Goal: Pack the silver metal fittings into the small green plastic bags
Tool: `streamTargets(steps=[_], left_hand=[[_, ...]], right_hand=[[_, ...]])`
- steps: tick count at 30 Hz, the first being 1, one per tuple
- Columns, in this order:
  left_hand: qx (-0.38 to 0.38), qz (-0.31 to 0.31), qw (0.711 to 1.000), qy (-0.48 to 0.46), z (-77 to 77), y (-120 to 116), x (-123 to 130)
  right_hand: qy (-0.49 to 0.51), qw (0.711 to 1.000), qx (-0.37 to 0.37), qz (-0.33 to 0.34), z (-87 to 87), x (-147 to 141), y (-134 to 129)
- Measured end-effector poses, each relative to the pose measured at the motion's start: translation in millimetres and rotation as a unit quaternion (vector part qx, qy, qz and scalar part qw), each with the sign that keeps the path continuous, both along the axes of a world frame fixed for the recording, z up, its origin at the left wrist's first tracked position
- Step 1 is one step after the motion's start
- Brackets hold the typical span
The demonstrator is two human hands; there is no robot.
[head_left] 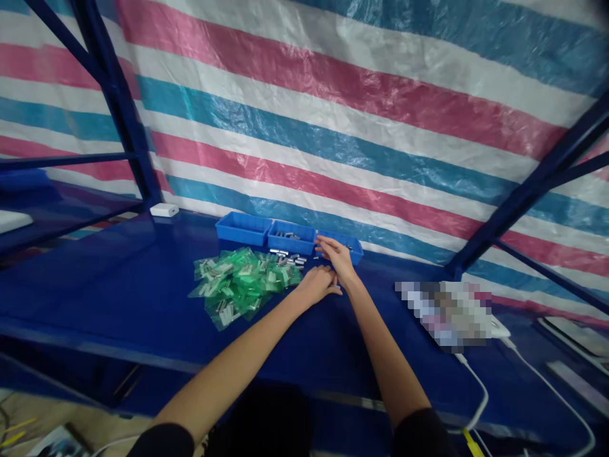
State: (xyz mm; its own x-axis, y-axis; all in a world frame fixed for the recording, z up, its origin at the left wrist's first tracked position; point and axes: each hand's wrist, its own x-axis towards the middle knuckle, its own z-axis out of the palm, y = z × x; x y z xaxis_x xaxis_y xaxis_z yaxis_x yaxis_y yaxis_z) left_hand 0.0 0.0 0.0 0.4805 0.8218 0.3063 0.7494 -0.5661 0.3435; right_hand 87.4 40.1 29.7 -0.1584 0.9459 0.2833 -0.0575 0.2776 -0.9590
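Note:
My right hand (pixel 337 254) reaches over the front of the right blue bin (pixel 354 254), fingers partly stretched and apart, with nothing visible in them. My left hand (pixel 318 284) rests low over the table just in front of it, close to my right wrist. Its fingers curl downward and the thumb points right; whatever they may hold is hidden. Small silvery metal cylinders (pixel 288 257) lie loose beyond my left hand. More cylinders sit in the middle blue bin (pixel 291 244). Left of my hands spreads a heap of green-tinted clear plastic bags (pixel 247 279) with small pale pieces inside.
A third blue bin (pixel 242 230) stands left in the row, against the striped sheet (pixel 309 127). A white box (pixel 164 209) sits at the back left of the blue table (pixel 118 285). To the right lie a pixelated object (pixel 447 314) and white cables (pixel 480 387). Blue posts frame both sides.

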Motion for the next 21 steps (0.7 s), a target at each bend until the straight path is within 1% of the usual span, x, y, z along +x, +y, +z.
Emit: streamTargets(steps=[2, 4, 6, 8, 10, 12, 15, 18, 21], left_hand=[[0.002, 0.04, 0.999, 0.007, 3.4, 2.0, -7.6], [0.004, 0.075, 0.997, -0.02, 5.6, 4.6, -15.2], [0.01, 0.113, 0.99, -0.078, 6.3, 8.1, -21.7], [0.011, 0.147, 0.977, -0.153, 5.6, 12.3, -26.3], [0.016, 0.164, 0.96, -0.226, 3.8, 16.9, -29.1], [0.023, 0.167, 0.943, -0.288, 1.7, 20.9, -30.4], [0.018, 0.158, 0.919, -0.36, -0.4, 24.8, -29.9], [0.003, 0.149, 0.899, -0.412, 0.3, 25.8, -27.4], [-0.009, 0.138, 0.879, -0.457, 3.9, 25.7, -24.2]], right_hand=[[0.001, 0.999, 0.007, -0.042, -6.5, 2.7, 4.3], [0.0, 0.997, 0.011, -0.082, -13.5, 5.4, 8.8], [-0.011, 0.993, 0.004, -0.114, -19.6, 7.7, 11.6], [-0.035, 0.991, -0.017, -0.126, -23.9, 9.2, 11.7], [-0.059, 0.991, -0.05, -0.11, -26.1, 9.6, 9.7], [-0.058, 0.991, -0.089, -0.079, -26.5, 9.1, 7.4], [0.001, 0.988, -0.155, -0.025, -24.7, 7.5, 5.4], [0.061, 0.974, -0.212, 0.039, -21.3, 7.2, 5.1], [0.109, 0.963, -0.233, 0.081, -17.5, 8.3, 4.1]])
